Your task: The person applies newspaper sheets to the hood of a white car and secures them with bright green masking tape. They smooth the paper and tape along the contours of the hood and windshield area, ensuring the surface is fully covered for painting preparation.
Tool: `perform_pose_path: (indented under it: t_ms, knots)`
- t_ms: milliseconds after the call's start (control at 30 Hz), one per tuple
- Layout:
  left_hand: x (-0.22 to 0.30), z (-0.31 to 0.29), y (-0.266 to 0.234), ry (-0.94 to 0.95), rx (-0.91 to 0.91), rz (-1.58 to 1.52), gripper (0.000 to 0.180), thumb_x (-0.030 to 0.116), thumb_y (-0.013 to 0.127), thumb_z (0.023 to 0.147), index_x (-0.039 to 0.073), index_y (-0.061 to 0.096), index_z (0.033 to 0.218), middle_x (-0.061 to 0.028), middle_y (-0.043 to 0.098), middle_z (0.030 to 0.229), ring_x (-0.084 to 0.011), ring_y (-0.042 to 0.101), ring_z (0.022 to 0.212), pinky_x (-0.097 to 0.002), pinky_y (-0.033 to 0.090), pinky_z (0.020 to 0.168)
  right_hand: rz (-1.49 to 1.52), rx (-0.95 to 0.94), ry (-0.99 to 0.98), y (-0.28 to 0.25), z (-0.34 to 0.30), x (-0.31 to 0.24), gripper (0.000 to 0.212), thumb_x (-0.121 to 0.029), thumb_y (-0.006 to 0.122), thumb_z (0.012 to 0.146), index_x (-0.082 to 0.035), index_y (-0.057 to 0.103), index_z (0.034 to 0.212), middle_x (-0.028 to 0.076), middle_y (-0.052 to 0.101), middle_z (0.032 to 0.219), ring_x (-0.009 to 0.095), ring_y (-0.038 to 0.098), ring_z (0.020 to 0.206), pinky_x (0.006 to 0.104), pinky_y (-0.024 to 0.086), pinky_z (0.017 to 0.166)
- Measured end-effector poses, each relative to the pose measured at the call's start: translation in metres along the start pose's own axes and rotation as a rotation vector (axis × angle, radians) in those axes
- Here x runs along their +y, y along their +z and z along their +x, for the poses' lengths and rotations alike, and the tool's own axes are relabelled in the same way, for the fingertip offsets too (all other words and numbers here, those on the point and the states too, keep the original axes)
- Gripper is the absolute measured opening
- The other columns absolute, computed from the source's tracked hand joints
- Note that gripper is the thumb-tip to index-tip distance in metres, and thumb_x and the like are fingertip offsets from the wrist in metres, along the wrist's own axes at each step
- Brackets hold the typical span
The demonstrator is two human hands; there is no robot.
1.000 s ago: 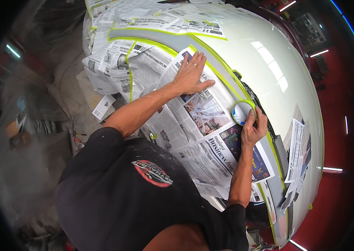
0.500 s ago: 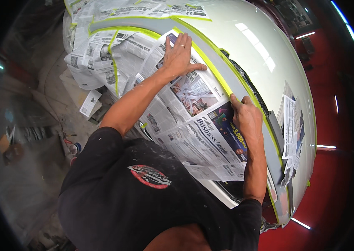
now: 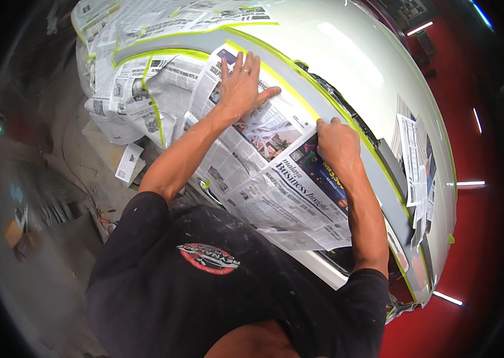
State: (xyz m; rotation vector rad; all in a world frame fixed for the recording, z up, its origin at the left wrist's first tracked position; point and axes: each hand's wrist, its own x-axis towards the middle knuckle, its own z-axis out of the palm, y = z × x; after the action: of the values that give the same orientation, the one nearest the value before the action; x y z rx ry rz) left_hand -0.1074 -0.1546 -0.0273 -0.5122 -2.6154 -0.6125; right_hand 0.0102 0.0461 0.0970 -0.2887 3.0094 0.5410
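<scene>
A large printed newspaper sheet (image 3: pixel 252 179) lies over the car body in front of me, with yellow-green masking tape (image 3: pixel 281 82) along its upper edge. My left hand (image 3: pixel 243 89) rests flat on the upper part of the sheet, fingers spread and thumb out to the right. At the end of that tape strip, my right hand (image 3: pixel 340 143) is closed against the sheet's taped edge. Its fingers are curled, and what they hold, if anything, is hidden. A grey band (image 3: pixel 267 51) of the body runs just beyond the tape.
Past the grey band curves a glossy white panel (image 3: pixel 347 65). Loose newspaper pieces (image 3: pixel 413 155) hang at its right side. More taped newspaper (image 3: pixel 129 83) and plastic cover the far left. A dark opening (image 3: pixel 338 259) shows below the sheet. Cluttered floor (image 3: pixel 73 155) lies left.
The whole view has shifted, so the car and paper sit slightly further left. My left hand stays flat on the sheet. My right hand's fingers look more curled at the tape's end.
</scene>
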Motion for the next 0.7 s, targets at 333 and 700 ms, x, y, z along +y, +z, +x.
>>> perform_pose_path:
  t_ms: [333, 700]
  knots:
    - [0.119, -0.057, 0.024, 0.366, -0.108, -0.029, 0.072, 0.037, 0.054, 0.094, -0.007, 0.034, 0.148, -0.0242, 0.03, 0.157, -0.0348, 0.023, 0.149, -0.0616, 0.009, 0.119, 0.73, 0.291, 0.179, -0.001, -0.057, -0.001, 0.049, -0.018, 0.067, 0.087, -0.001, 0.057, 0.132, 0.029, 0.067, 0.079, 0.041, 0.069, 0.071, 0.0473, 0.055, 0.067]
    - [0.138, -0.062, 0.025, 0.327, -0.121, 0.039, 0.098, 0.065, 0.048, 0.093, -0.01, 0.023, 0.151, -0.0284, 0.023, 0.159, -0.0387, 0.016, 0.151, -0.0615, 0.007, 0.118, 0.502, 0.172, 0.71, 0.072, -0.254, 0.146, 0.023, -0.025, 0.064, 0.094, -0.005, 0.073, 0.101, 0.019, 0.07, 0.083, 0.039, 0.067, 0.078, 0.0459, 0.052, 0.07]
